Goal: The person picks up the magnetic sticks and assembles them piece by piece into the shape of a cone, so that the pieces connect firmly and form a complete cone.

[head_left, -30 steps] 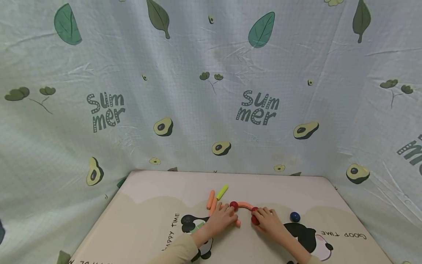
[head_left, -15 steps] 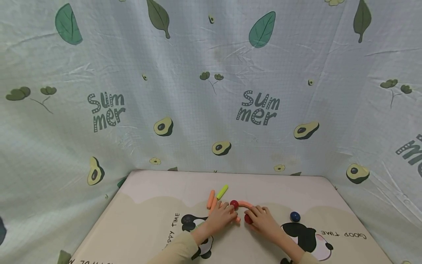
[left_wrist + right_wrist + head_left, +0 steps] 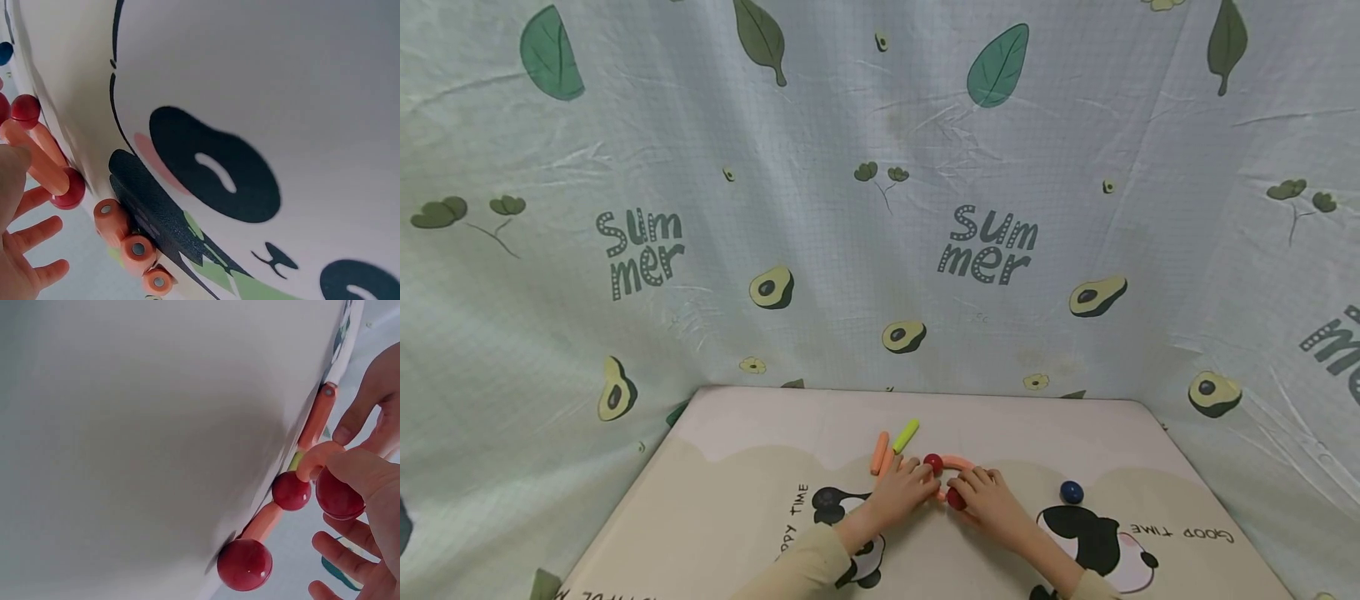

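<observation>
- Your left hand [image 3: 901, 493] rests on the play mat [image 3: 760, 467], fingers bent over the near end of a straight orange rod [image 3: 941, 497]; whether they actually pinch it cannot be told.
- Your right hand [image 3: 992, 500] pinches a red ball [image 3: 956, 498] between thumb and fingers, seen closest from the right wrist [image 3: 338, 495].
- Curved orange rod [image 3: 957, 461]: arches across the mat from a second red ball [image 3: 932, 462] on the left towards your right hand, its bow facing away from you.
- Straight orange rod: long axis runs roughly away from you, lying between the two hands.
- Spare orange rods [image 3: 880, 454]: side by side, just left of your left hand, pointing away from you, tilted slightly right.
- Yellow-green rod [image 3: 906, 436]: just beyond them, tilted the same way.
- Blue ball [image 3: 1071, 492]: alone on the mat, well right of your right hand.
</observation>
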